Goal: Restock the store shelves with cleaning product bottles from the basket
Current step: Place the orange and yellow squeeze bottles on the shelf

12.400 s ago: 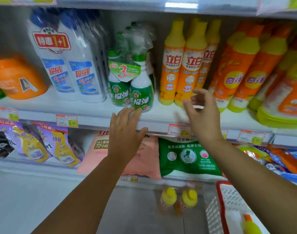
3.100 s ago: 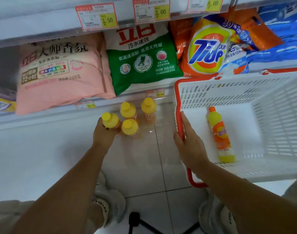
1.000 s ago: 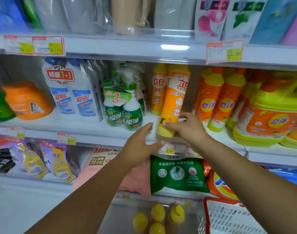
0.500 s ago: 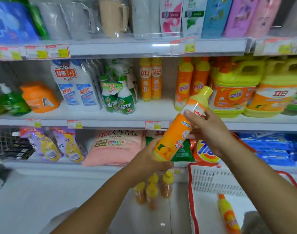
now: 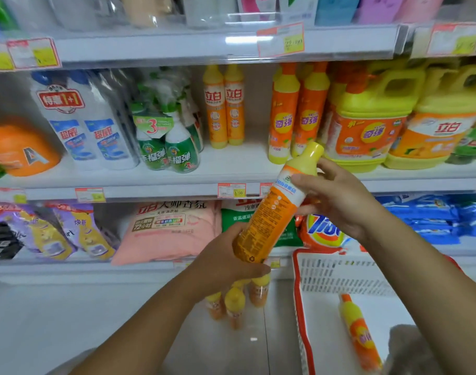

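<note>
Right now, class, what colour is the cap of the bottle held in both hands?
Yellow, seen in the head view: tilted orange bottle.

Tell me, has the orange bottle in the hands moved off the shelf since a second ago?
Yes. The orange bottle has come off the middle shelf, forward and down; it is now tilted between the left hand and right hand.

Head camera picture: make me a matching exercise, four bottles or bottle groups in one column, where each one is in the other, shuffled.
Things
1. Orange bottle with yellow cap
2. Small bottle with orange tip
3. Cluster of yellow-capped bottles
4. Green spray bottles

Places
A. Lying in the white basket
B. Standing on the floor
C. Standing on the middle shelf
D. Held tilted between the left hand and right hand

Pairs: 1-D, 2-A, 3-B, 4-C
</note>
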A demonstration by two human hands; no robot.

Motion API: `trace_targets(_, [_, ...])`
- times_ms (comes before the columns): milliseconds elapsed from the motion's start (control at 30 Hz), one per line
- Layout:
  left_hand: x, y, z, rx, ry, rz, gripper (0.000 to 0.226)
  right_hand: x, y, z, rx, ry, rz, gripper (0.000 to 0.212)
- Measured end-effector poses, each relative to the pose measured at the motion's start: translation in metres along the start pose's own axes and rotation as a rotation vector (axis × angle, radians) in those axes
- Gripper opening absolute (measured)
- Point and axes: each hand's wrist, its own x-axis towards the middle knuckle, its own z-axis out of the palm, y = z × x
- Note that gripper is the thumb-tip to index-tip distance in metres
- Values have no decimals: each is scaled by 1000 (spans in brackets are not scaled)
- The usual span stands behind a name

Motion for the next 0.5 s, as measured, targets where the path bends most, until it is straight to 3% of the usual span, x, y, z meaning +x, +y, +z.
trace_targets(133, [-4,-1,-17,-118,-130,-31,52,5,4,-2,267,-137,52,46])
trace_targets(200, [-6,-6,-17,-88,-77,-14,54,6,5,3,223,-153,59,42])
trace_targets(333, [-11,-13,-9,6,67,58,66,6,6,14,-96,-23,22,37])
trace_targets(400, [-14,-13,-13,-24,58,46,64,4,7,14,-4,-31,22,34])
trace_targets(500, [-18,-12,-24,-203,-81,-43,63,1,6,12,160,-68,34,32])
